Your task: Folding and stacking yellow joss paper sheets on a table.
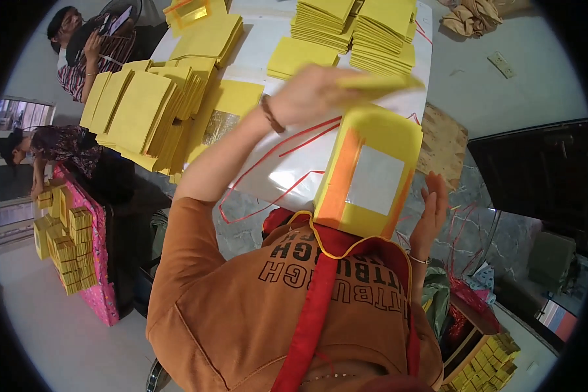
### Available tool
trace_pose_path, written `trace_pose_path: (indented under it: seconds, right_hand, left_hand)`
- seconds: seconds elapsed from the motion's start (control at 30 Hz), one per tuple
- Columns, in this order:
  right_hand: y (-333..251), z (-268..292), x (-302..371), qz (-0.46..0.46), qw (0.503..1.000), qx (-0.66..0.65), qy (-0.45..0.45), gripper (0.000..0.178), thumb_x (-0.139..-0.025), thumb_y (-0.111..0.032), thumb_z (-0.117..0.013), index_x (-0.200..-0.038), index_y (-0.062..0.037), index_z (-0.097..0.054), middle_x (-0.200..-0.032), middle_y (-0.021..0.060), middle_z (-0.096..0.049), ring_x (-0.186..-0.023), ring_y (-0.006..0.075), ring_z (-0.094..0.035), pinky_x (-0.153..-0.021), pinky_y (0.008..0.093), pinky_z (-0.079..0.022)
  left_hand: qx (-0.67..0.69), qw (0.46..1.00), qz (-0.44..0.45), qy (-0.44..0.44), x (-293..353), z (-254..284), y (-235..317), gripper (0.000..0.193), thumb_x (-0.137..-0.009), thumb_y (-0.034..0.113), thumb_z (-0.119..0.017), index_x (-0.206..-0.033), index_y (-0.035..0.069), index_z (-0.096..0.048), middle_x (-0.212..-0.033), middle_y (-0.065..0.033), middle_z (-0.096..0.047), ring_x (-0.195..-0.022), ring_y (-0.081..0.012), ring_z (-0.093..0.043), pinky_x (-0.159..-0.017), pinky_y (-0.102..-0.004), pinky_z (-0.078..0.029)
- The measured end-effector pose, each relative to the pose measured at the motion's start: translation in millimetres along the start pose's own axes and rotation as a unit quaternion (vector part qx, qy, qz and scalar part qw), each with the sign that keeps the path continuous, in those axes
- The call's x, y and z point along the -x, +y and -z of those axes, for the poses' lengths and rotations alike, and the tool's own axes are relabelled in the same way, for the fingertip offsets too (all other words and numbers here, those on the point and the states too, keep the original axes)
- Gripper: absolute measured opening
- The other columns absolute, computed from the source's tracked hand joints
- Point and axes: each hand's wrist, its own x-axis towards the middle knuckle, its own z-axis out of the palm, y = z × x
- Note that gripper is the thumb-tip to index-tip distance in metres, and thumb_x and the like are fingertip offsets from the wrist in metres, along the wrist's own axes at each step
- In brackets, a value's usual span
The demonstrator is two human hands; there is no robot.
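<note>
My left hand (310, 96), smeared by motion, reaches across above the table with its fingers closed on a yellow paper piece (389, 87), blurred and seen nearly edge-on. Below it, close against my body at the table's near edge, stands a stack of yellow paper envelopes (398, 137). The top one carries an orange strip and a pale, shiny rectangular panel. To the right of that stack my right hand (432, 204) is raised, its fingers stretched out and nothing in it. It appears apart from the stack.
Piles of yellow paper pieces (137, 108) cover the table's left side; more stacks (382, 29) stand at the far side. Red string (274, 147) lies loose on the white tabletop (287, 173). Two other people sit at the left, one beside a pink-covered table (98, 261) with yellow bundles.
</note>
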Motion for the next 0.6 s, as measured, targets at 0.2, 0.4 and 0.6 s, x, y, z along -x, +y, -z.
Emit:
trace_pose_path:
  seconds: [0.2, 0.4, 0.6]
  right_hand:
    - [-1, -19, -5, 0.105, 0.966, 0.21, -0.106, 0.038, -0.085, -0.011, -0.056, -0.121, -0.003, -0.052, -0.128, 0.0133, -0.049, -0.124, 0.0302, -0.04, -0.103, 0.0408, -0.03]
    - [2, -31, -3, 0.14, 0.926, 0.323, -0.135, 0.032, -0.081, -0.01, -0.06, -0.113, -0.0062, -0.058, -0.125, 0.0098, -0.052, -0.126, 0.0349, -0.036, -0.103, 0.0434, -0.027]
    - [3, -36, -1, 0.137, 0.914, 0.357, -0.133, 0.029, -0.081, -0.01, -0.06, -0.11, -0.0077, -0.06, -0.124, 0.007, -0.051, -0.128, 0.0352, -0.032, -0.103, 0.0433, -0.025]
  left_hand:
    - [-0.328, 0.942, 0.002, 0.07, -5, 38, -132, 0.048, -0.075, 0.001, -0.058, -0.119, 0.019, -0.057, -0.11, -0.0045, -0.061, -0.1, -0.0274, -0.055, -0.086, -0.0359, -0.044]
    - [-0.533, 0.842, -0.035, 0.071, -1, 18, -216, 0.058, -0.075, 0.001, -0.054, -0.124, 0.032, -0.05, -0.12, 0.0009, -0.053, -0.113, -0.0233, -0.046, -0.089, -0.0425, -0.033]
    - [-0.556, 0.831, -0.018, -0.018, 16, 7, -247, 0.062, -0.074, 0.01, -0.06, -0.13, 0.031, -0.042, -0.122, -0.0043, -0.047, -0.113, -0.0251, -0.043, -0.09, -0.0416, -0.034]
